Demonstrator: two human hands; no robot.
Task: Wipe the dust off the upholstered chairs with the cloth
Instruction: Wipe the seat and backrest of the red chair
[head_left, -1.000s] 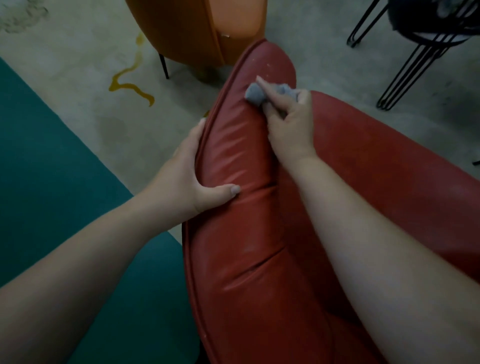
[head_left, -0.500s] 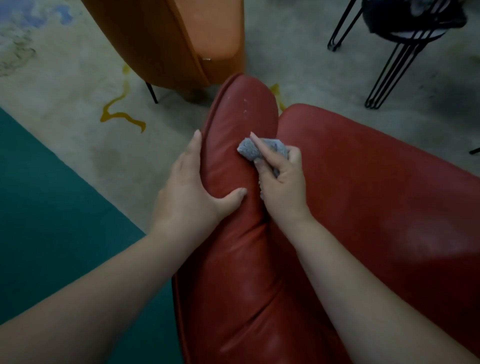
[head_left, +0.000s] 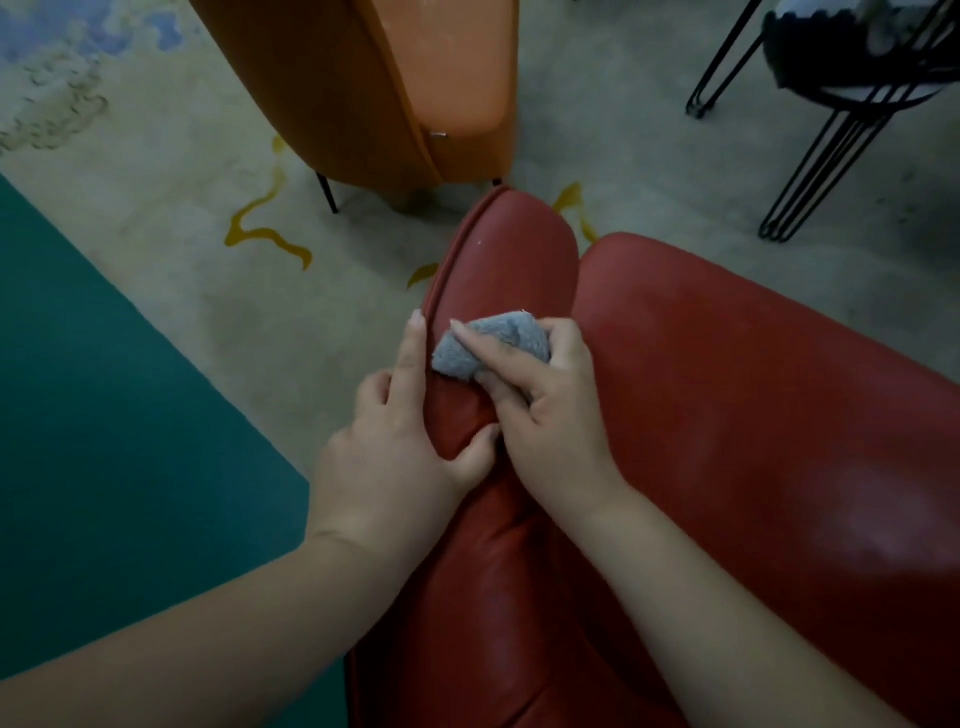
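A small grey cloth is bunched in the right hand, pinched between thumb and curled fingers, and is pressed on the padded armrest of the red upholstered chair, just left of centre frame. The left hand is clasped round the same armrest at about 7 o'clock from the cloth, its thumb laid on top and its fingers along the piped outer edge; the two hands are touching. An orange upholstered chair is seen at 12 o'clock on the pale patterned carpet, black hairpin-leg furniture at 2 o'clock, and a teal floor area at 9 o'clock
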